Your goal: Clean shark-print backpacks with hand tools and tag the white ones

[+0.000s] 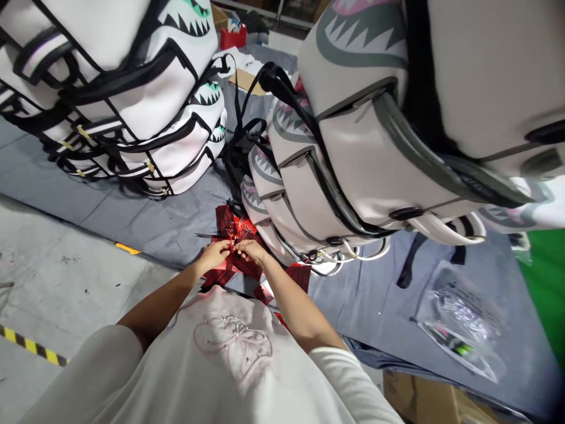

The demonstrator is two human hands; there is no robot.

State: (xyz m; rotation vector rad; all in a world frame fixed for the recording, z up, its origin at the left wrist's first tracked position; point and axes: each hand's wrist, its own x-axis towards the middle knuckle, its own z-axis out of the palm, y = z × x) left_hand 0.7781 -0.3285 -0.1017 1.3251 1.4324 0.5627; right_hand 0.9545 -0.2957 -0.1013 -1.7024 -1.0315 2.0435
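My left hand (pixel 215 255) and my right hand (pixel 251 251) are close together over a heap of red tags (pixel 249 266) on the grey-covered table. The fingers of both hands are pinched. Thin reddish strands with small pale ends (pixel 232 231) stick up just beyond the fingertips. What lies between the fingers is too small to make out. Touching the heap on the right is a leaning stack of light grey backpacks (pixel 353 159) with shark-teeth prints. More red tags (pixel 300 275) lie beside my right forearm.
White backpacks with black trim (pixel 145 123) are stacked at the left. Black straps (pixel 241 132) hang between the stacks. A clear plastic bag (pixel 459 312) lies on the grey cloth (pixel 353 300) at right. A red box (pixel 233 37) stands at the back, a cardboard box (pixel 419 397) below the table edge.
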